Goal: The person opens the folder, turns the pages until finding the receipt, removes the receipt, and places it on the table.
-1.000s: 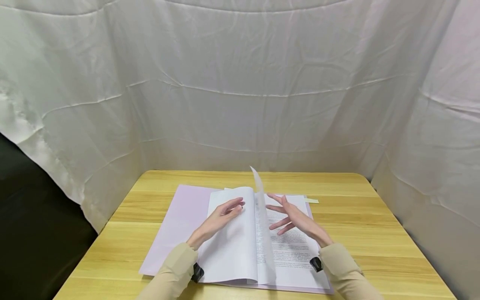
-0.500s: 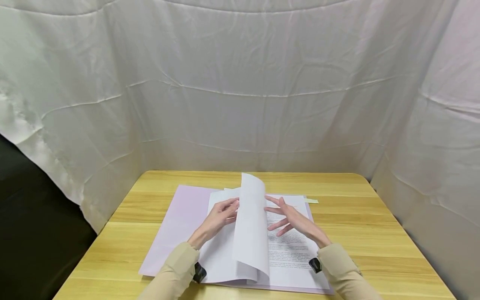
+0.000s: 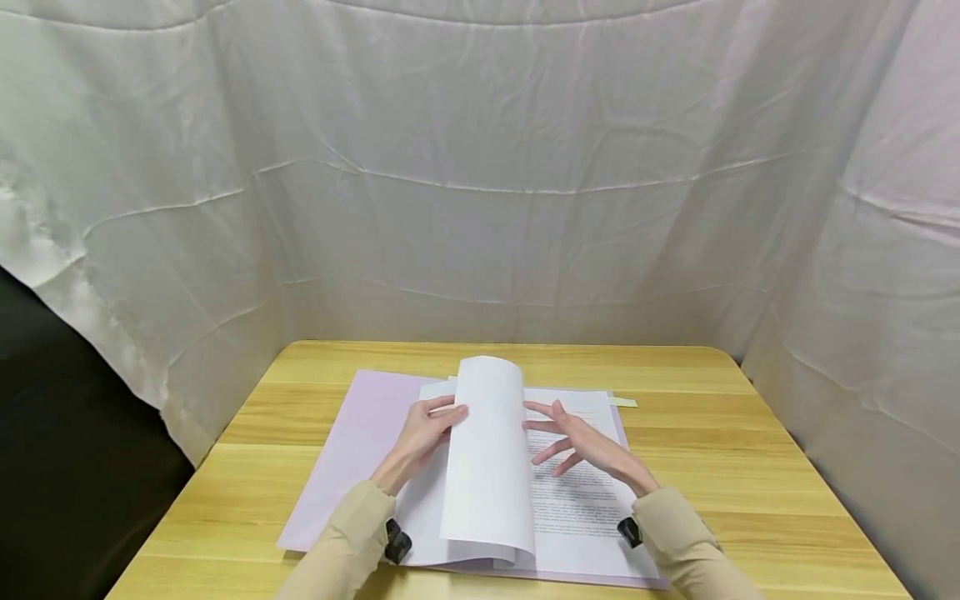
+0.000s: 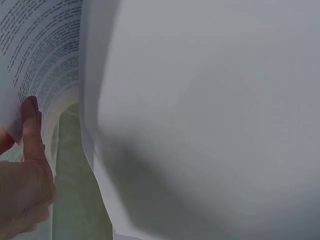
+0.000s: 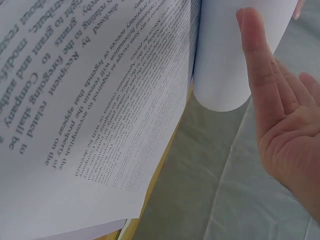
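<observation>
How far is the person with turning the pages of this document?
Already done: several blank-backed sheets lie turned over on the left, on the open lilac folder. In hand: one page arches over the middle, the left hand holding its edge and the right hand open beside it, above the printed page. Left: this page is not yet flat, and the printed stack on the right remains.
</observation>
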The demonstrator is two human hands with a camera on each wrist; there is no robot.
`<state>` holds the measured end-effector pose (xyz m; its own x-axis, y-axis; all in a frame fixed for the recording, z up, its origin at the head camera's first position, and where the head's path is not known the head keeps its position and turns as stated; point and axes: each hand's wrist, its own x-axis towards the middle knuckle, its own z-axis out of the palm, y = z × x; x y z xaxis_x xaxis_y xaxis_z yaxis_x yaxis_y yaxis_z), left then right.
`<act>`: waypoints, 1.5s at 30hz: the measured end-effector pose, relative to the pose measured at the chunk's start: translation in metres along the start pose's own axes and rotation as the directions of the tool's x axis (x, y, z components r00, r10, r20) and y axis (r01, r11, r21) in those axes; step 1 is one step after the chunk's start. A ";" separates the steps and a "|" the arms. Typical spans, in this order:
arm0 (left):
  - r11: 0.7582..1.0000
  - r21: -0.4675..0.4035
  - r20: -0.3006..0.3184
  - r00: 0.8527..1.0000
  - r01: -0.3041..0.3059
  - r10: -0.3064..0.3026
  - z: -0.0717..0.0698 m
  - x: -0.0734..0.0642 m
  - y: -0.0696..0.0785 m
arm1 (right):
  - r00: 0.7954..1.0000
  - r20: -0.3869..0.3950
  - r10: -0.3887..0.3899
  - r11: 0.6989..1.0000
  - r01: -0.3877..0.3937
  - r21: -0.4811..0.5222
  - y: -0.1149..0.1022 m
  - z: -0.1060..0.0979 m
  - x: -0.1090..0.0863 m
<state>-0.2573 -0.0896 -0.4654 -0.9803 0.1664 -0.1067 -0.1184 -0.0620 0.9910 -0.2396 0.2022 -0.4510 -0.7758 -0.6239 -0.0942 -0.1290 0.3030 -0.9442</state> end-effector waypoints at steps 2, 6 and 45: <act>1.000 0.017 -0.041 0.999 0.006 -0.005 -0.002 0.000 -0.001 | 1.000 -0.003 -0.002 1.000 0.002 -0.003 0.001 0.000 0.000; 0.999 0.030 -0.097 0.995 0.031 -0.028 -0.007 0.001 -0.004 | 1.000 -0.024 -0.007 1.000 0.006 -0.017 0.003 -0.001 -0.001; 0.717 0.694 -0.192 0.977 0.068 0.094 -0.057 -0.001 -0.023 | 0.976 -0.205 0.074 0.990 -0.097 -0.103 0.037 -0.044 -0.005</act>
<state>-0.2621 -0.1441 -0.4922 -0.9991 -0.0324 -0.0268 -0.0415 0.6494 0.7594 -0.2673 0.2482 -0.4722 -0.8934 -0.4387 -0.0972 -0.1161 0.4343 -0.8933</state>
